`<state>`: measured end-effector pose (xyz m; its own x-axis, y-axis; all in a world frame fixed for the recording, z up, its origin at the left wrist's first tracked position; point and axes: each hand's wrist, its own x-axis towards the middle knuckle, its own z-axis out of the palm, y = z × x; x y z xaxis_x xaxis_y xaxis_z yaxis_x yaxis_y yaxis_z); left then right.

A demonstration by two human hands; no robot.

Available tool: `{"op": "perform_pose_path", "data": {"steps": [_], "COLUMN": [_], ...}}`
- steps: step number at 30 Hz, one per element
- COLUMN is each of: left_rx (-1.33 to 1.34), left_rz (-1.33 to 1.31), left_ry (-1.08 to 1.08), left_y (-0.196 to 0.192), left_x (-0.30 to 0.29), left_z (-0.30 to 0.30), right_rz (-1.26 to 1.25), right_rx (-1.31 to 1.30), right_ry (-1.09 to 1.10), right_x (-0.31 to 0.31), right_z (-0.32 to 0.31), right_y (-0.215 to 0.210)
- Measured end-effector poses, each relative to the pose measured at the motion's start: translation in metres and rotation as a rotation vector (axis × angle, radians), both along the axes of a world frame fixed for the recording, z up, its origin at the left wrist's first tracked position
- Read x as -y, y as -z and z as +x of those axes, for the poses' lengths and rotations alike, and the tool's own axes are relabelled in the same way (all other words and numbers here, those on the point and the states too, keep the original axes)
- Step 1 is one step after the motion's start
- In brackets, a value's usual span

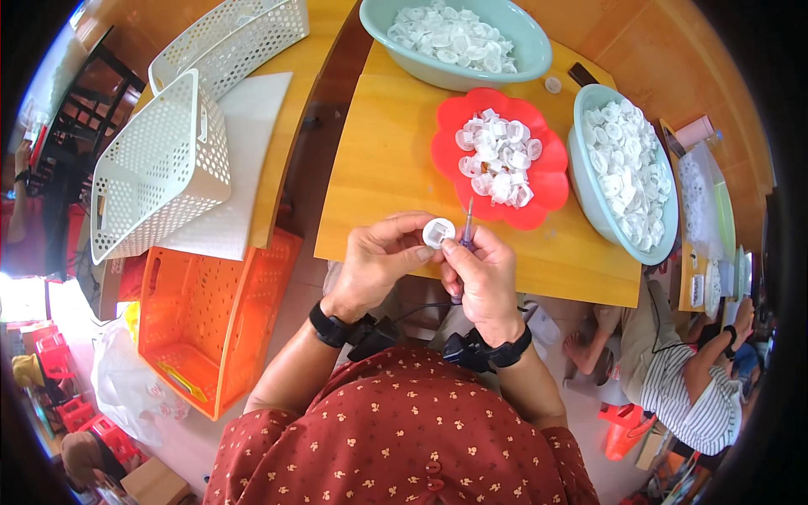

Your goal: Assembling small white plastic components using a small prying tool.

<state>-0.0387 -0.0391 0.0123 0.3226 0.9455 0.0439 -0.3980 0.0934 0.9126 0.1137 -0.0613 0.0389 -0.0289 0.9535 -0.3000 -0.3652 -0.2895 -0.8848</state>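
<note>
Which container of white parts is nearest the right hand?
The red scalloped bowl, just beyond the right hand; the back basin and right basin, both pale teal, sit farther off.

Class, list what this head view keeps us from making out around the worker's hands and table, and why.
All in the head view:
Pointed tool: handle partly covered by the right hand.
White piece in the left hand: fine details too small.
Red dish: lowest pieces hidden under upper ones.
Upper bowl: far rim cut off by the top edge.

Small white disc (pixel 438 233), round, squarish centre, held up; slim tool (pixel 469 220) just beside it, metal shaft pointing away.
</note>
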Motion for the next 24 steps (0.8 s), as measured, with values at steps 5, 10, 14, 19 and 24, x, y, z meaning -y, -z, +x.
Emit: {"op": "perform_pose_path", "data": {"steps": [5,10,14,19,24], "left_rx": [0.001,-0.032,-0.087,0.034,0.023], "left_rz": [-0.124,-0.085,0.007,-0.019,-0.007], "left_ry": [0.045,0.068,-0.068,-0.015,0.01], "left_y": [0.001,0.006,0.023,0.026,0.03], "left_x": [-0.001,-0.007,-0.013,-0.02,-0.021], "left_z": [0.005,0.003,0.0,-0.002,-0.004], "right_rz": [-0.011,-0.029,0.085,0.406,0.584], "right_rx": [-0.016,0.003,0.276,0.723,0.975], "right_ry": [-0.011,-0.056,-0.102,-0.131,-0.198], "right_x": [0.002,0.001,0.006,0.016,0.014], "right_z": [0.0,0.001,0.008,0.014,0.006], "right_y": [0.005,0.003,0.008,0.018,0.019]}}
